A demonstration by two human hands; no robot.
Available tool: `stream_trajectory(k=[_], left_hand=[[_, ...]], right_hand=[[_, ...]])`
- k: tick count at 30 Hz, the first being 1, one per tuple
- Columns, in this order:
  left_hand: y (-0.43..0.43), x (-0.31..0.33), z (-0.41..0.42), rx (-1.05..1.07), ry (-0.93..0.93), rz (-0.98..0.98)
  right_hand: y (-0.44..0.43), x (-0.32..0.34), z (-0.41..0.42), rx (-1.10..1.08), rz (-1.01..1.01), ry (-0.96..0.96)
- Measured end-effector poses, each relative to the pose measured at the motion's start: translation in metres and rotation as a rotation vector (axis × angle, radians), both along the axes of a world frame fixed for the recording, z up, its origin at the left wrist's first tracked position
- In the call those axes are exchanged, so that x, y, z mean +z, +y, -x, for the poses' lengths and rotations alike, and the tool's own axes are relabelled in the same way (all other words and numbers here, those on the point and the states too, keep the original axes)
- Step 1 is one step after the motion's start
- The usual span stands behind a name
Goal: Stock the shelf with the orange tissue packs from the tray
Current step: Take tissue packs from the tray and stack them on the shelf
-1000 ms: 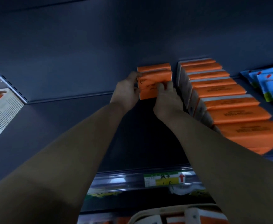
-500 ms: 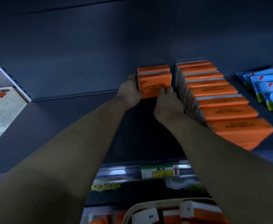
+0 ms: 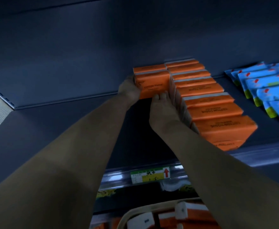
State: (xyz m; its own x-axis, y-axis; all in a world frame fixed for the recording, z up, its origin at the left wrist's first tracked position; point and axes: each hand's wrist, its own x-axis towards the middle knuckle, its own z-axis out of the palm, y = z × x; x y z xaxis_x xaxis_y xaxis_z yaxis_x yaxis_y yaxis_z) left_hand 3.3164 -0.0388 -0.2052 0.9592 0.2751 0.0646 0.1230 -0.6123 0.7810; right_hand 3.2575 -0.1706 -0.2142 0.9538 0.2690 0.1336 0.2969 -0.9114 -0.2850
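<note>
Evidently, in the head view, the held orange tissue pack (image 3: 152,85) has shifted farther back and to the right since the earlier frames. The gap beside the stocked row of orange packs (image 3: 209,103) has closed, and the pack now touches that row and the rear pack (image 3: 149,69). The left hand (image 3: 129,90) grips its left end. The right hand (image 3: 161,109) holds its near right corner, fingers curled against it. The pack sits far back on the shelf (image 3: 69,129). Judgement: placement is nearly complete and release is due. More packs remain in the tray (image 3: 135,214) below.
</note>
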Motion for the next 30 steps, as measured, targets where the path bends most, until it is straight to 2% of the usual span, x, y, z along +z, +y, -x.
stream_trajectory(k=[5,15,18,21,24,26,30], left_hand=[[0.005,0.014,0.024,0.009,0.047,-0.049],[0.002,0.064,0.155,-0.088,0.085,-0.681],[-0.015,0.059,0.211,-0.102,0.001,-0.68],[-0.04,0.038,0.265,-0.203,-0.121,-0.654],[-0.068,0.009,0.309,-0.297,-0.143,-0.603],[-0.087,-0.012,0.326,-0.356,-0.079,-0.572],[-0.114,-0.056,0.351,-0.41,0.195,-0.492]], right_hand=[[-0.005,0.007,0.008,0.027,0.07,0.009],[-0.037,0.03,0.095,0.134,0.126,-0.127],[-0.064,0.028,0.136,0.162,0.088,-0.181],[-0.102,0.005,0.177,0.226,0.018,-0.268],[-0.135,-0.024,0.212,0.268,0.014,-0.282],[-0.155,-0.043,0.228,0.259,0.067,-0.218],[-0.19,-0.072,0.247,0.235,0.195,0.007]])
